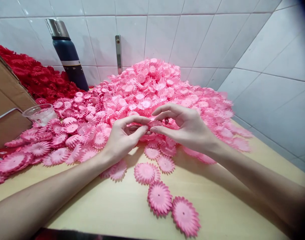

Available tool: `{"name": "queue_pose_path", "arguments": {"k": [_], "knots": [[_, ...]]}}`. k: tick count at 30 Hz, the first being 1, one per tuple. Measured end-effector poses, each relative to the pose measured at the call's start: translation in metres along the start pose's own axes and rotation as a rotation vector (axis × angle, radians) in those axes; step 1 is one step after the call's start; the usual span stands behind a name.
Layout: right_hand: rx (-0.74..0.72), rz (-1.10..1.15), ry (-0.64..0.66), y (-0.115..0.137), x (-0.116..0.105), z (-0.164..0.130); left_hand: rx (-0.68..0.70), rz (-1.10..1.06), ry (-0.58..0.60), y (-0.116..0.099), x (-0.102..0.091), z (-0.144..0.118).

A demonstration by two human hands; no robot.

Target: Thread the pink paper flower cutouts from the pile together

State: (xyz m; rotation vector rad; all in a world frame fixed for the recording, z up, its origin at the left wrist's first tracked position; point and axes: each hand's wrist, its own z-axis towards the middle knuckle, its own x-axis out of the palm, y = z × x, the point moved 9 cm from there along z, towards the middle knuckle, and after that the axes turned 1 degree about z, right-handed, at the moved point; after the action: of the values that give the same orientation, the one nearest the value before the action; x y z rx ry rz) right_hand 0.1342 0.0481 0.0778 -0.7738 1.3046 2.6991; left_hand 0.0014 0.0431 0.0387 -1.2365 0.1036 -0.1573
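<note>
My left hand (pixel 128 133) and my right hand (pixel 182 123) meet in front of a big pink heap. Between their fingertips is a small pink petal disc (pixel 154 124), partly covered by the fingers. The left thumb and fingers pinch its left side; the right thumb and index finger close on its right side. Behind and around the hands lies the heap of pink scalloped petal discs (pixel 142 90). Nearer to me, loose discs rest flat on the table, among them a darker-edged disc (pixel 159 198) and another one (pixel 186 216), each with a small centre hole.
A dark blue bottle (pixel 69 60) with a steel cap stands at the back left beside a red petal pile (pixel 29 73). A clear plastic cup (pixel 41 115) and a cardboard box (pixel 7 100) are at the left. White tiled walls (pixel 192 40) bound the wooden table (pixel 112 206).
</note>
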Motion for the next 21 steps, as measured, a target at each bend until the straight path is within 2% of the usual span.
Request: {"name": "queue_pose_path", "arguments": {"k": [9, 21], "knots": [[0.034, -0.021, 0.033, 0.002, 0.004, -0.001, -0.053, -0.026, 0.040, 0.006, 0.002, -0.001], [0.087, 0.083, 0.052, -0.005, 0.012, -0.003, -0.074, 0.000, 0.128, 0.009, 0.012, -0.002]]}}
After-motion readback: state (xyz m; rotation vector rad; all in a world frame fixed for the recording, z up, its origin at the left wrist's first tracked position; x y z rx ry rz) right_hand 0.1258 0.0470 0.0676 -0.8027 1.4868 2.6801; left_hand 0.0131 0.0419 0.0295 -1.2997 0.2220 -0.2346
